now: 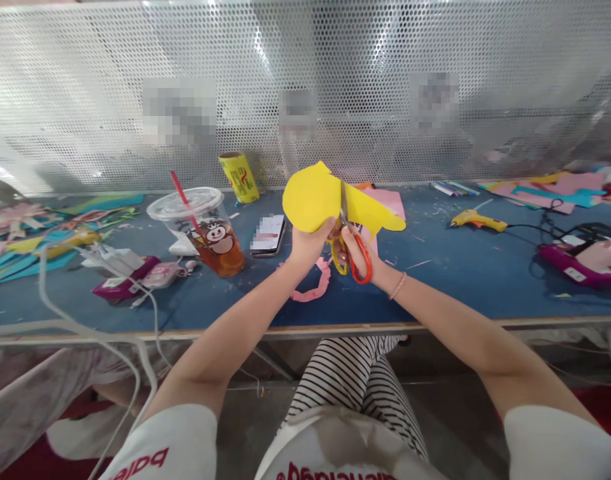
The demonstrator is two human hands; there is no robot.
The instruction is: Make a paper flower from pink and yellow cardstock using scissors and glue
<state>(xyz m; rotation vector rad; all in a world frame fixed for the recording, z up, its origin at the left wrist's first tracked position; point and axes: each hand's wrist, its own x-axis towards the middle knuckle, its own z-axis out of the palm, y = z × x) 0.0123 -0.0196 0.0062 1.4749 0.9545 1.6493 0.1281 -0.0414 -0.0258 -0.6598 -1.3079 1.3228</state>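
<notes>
Grips clamped: left hand [312,239] on yellow paper [309,200], right hand [356,249] on scissors [368,265], mid-view, blades [343,199] at the paper. Nine o'clock from the hands: lidded cup [222,237], amber drink [230,265], red straw [184,198]. Ten o'clock: tube [241,179], contents unclear. Blue table [435,287], scraps [580,181] both ends. Twelve o'clock: perforated screen [335,40].

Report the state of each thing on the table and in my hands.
Yellow paper: held in the left hand, scissors blade across it.
Scissors: gripped by the handles in the right hand.
Cup: lidded, straw in, partly filled.
Phone: lying face up, screen lit.
Tube: standing on end.
Glue gun: lying down, corded; power unclear.
Pink strip: curled, lying down.
</notes>
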